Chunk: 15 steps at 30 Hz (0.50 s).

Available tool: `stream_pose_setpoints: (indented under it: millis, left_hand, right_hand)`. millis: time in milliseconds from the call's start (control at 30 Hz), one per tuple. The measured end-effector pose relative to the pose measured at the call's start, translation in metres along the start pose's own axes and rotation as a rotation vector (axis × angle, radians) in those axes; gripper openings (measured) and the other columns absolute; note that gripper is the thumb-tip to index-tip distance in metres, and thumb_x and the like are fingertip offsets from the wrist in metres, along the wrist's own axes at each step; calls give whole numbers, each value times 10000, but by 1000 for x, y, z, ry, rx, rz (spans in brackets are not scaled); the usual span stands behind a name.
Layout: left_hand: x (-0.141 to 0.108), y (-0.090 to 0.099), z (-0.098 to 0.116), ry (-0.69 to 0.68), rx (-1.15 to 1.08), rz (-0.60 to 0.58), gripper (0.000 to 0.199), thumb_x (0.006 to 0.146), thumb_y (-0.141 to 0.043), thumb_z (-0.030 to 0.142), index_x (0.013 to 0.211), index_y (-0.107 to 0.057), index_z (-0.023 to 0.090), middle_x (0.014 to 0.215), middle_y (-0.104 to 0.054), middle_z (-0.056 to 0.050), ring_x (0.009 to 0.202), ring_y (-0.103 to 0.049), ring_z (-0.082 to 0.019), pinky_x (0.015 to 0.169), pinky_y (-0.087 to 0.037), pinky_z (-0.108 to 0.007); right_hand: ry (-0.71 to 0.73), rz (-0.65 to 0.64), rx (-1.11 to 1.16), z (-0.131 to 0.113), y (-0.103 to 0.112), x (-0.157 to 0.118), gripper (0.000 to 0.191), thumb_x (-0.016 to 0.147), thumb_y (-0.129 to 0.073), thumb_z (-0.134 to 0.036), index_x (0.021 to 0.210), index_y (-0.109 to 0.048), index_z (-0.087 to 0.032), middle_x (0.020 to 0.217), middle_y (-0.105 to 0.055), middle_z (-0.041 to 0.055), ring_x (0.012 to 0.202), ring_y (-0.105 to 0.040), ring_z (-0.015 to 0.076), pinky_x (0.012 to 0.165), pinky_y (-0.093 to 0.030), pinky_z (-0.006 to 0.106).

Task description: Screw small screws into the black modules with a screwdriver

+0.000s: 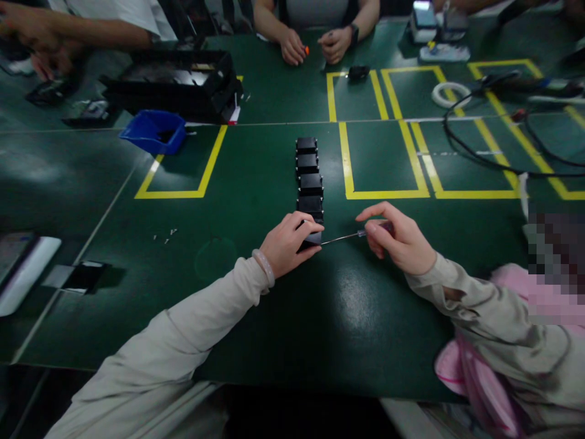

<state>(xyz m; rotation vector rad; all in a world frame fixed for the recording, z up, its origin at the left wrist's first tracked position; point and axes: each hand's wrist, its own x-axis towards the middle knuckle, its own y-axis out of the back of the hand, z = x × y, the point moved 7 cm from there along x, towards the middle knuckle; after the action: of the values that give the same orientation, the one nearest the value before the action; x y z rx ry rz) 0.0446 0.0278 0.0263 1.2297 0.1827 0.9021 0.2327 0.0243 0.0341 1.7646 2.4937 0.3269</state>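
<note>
Head — screwdriver (361, 233) in right hand (397, 236); bin (172, 144) — contents unclear.

your left hand (289, 242) grips the nearest block (314, 237) of a black block row (311, 183). right of the row, your right hand (397, 238) holds a screwdriver (361, 233), tip at that block. left of the row: small pale pieces (173, 231) and, farther off, a blue bin (153, 131). beyond the row: a co-worker's hands (336, 46).

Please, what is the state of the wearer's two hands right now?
Left hand: holding the nearest black block.
Right hand: holding a screwdriver.
</note>
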Motion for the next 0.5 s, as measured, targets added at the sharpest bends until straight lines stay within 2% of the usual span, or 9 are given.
stream_pose_setpoints:
  millis: [100,300,500]
  left_hand:
    - [0,-1,0,-2,3,2,326,873,-663,243,1170,-547,170,1153,-564,-101,1035,-554,-236,889,-516,-395]
    - [-1,1,1,-14,-3,13,318,880,-654,242,1170,-545,168,1146,-564,-101,1027,-555,-232,886,-517,-392]
    - [-1,0,-1,-1,-1,7,322,880,-655,246,1173,-539,179,1151,-563,-97,1028,-555,-232,877,-520,-395]
  right_hand:
    - [17,-1,11,0,0,0,180,970,-509,-332,1076,-490,-189,569,-483,-81,419,-449,65,410,-367,203]
    - [-34,-5,31,5,1,0,222,973,-498,-390,1006,-531,-173,460,-406,-109,362,-408,68,382,-343,207]
    - [-2,-13,13,1,0,0,189,974,-502,-354,1023,-531,-174,502,-460,-92,392,-442,65,412,-350,204]
